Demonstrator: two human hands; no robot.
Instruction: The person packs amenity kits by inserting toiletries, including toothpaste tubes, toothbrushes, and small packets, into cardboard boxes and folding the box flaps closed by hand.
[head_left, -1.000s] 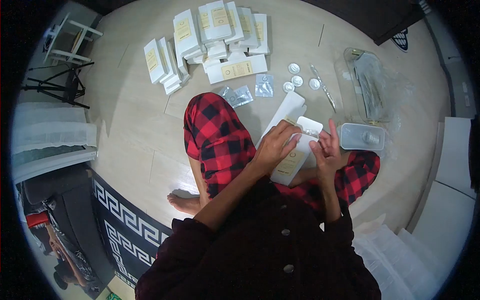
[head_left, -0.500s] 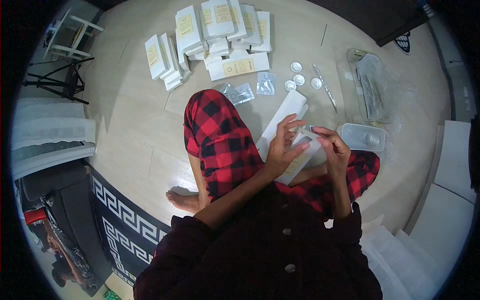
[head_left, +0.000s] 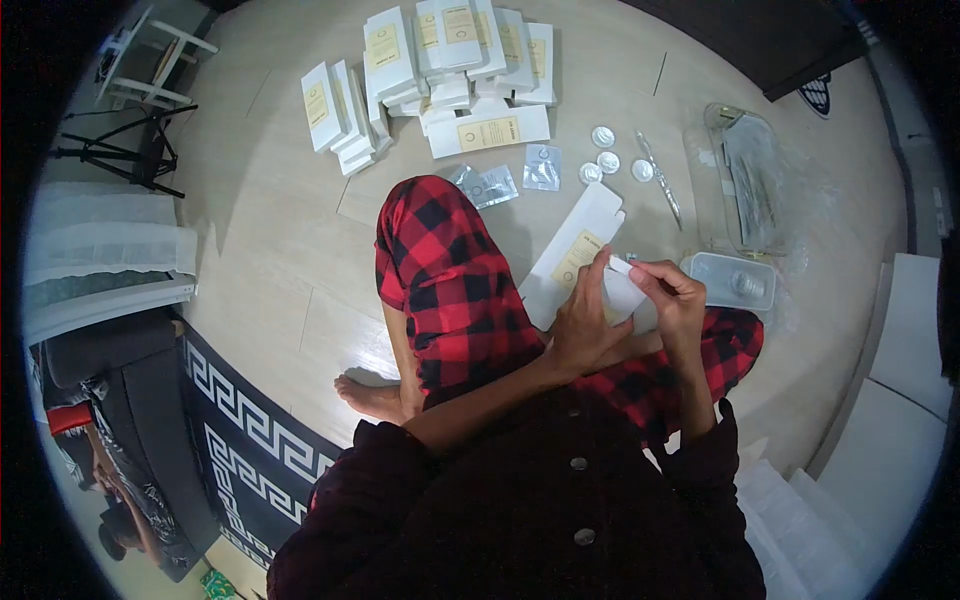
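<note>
My left hand [head_left: 588, 322] is wrapped round a small white cardboard box [head_left: 624, 294], fingers along its far side and thumb near its lower end. At the box's top end, the fingertips of my right hand [head_left: 672, 300] pinch a white end flap. Just beyond my left hand, another white box [head_left: 582, 246] with a pale yellow label lies slanted on the floor. My hands partly hide the held box, and I cannot see what is inside it. Several round silvery pieces [head_left: 608, 162] and a slim clear-wrapped tool [head_left: 659, 180] lie ahead of the hands.
Stacked white labelled boxes [head_left: 490, 132] stand at the far side. Foil sachets [head_left: 541, 168] lie before my knee. To the right are a small plastic tub [head_left: 735, 280] and a larger clear container [head_left: 712, 180] with packets. Another person [head_left: 125, 500] is at far left.
The held box has turned, so its label no longer shows. My left fingers have closed in nearer the right fingertips at its end. The lying box's label is now visible.
</note>
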